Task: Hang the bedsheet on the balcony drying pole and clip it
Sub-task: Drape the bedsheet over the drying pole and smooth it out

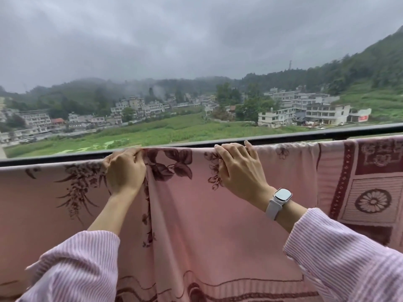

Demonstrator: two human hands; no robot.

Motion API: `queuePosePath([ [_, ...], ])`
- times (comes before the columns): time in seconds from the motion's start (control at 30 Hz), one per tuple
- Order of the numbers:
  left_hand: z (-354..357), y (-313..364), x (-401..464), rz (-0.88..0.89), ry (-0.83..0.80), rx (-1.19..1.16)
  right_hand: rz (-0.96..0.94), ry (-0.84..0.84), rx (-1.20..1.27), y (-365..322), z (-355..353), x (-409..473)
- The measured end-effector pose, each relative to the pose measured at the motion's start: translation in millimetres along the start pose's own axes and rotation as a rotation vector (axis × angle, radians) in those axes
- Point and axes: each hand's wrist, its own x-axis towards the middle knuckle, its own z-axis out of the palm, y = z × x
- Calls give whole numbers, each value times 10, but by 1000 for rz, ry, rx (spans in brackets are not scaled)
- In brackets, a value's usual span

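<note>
My left hand (125, 168) pinches the bedsheet (196, 214) at its top fold; my right hand (238, 168) lies open over it, steadying it across the pole (305, 136). No clip visible.

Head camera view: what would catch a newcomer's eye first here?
First, the pink bedsheet with dark red flowers, draped over the dark drying pole across the lower half. Both hands sit at its top edge: the left hand pinches a fold, the right hand, above a white watch, lies over the pole. Beyond, a misty hillside village.
</note>
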Motion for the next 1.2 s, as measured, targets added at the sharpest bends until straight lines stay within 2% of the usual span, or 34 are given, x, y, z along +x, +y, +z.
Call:
queuePosePath([
  [0.07, -28, 71, 25, 115, -19, -72, 10, 26, -10, -16, 40, 8],
  [0.13, -18, 226, 48, 280, -105, -107, -5, 46, -8, -28, 74, 15],
  [0.23, 103, 382, -27, 555, -325, 8, -36, 39, -6, -84, 111, 25],
  [0.3, 171, 237, -108, 619, -360, 99, -10, 55, 7, -146, 138, 23],
  [0.4, 122, -214, -157, 551, -277, 151, -39, 76, 38, -343, 208, 43],
  [0.53, -139, -743, -78, 438, -337, 126, -102, 34, 113, -870, 369, 154],
  [0.7, -414, -1453, 292, 293, -269, 95, -147, 40, 109, -1628, 612, 380],
  [0.83, -484, -1908, 562, 386, -221, 91, -100, 2, -26, -2126, 857, 512],
  [1.03, -503, -2143, 714, 522, -226, -200, 31, -38, -75, -2670, 1121, 579],
  [1.2, -636, -2555, 898, 540, -137, -237, -23, -85, -84, -3018, 1193, 722],
])
